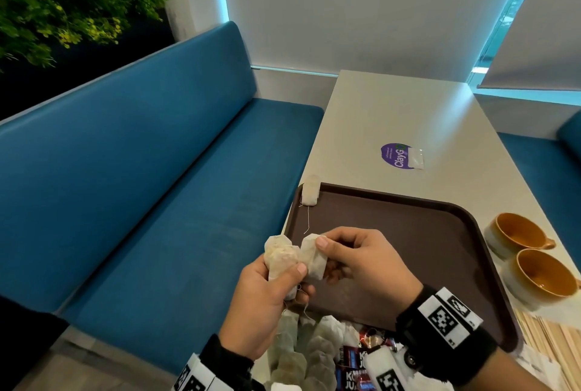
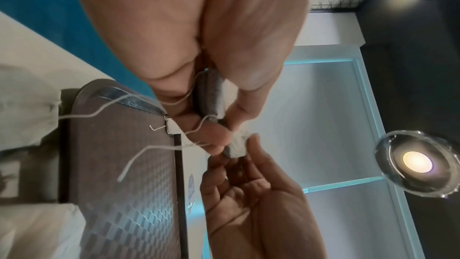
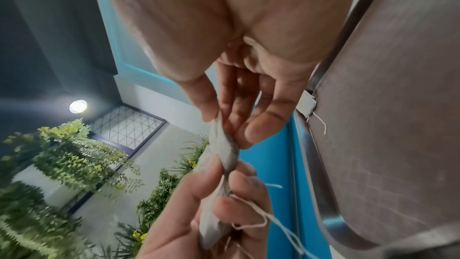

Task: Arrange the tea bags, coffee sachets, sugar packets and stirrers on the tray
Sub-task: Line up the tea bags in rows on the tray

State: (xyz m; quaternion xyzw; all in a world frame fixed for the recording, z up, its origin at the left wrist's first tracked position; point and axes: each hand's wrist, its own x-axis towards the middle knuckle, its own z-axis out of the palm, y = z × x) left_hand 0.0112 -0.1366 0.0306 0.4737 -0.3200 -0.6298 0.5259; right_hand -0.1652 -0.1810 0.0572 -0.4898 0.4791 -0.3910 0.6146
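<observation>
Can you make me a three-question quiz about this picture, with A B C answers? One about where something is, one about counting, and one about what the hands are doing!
1. Where is the lone tea bag?
A. in a cup
B. on the tray's far-left corner
C. on the bench

2. How many orange cups?
A. two
B. four
C. none

3. What is the right hand doing?
A. lying flat
B. pinching a tea bag
C. holding a cup

Answers: 1 B, it lies across the brown tray rim. 2 A, one cup and another stand beside the tray. 3 B, its fingers pinch a tea bag next to the left hand.
</observation>
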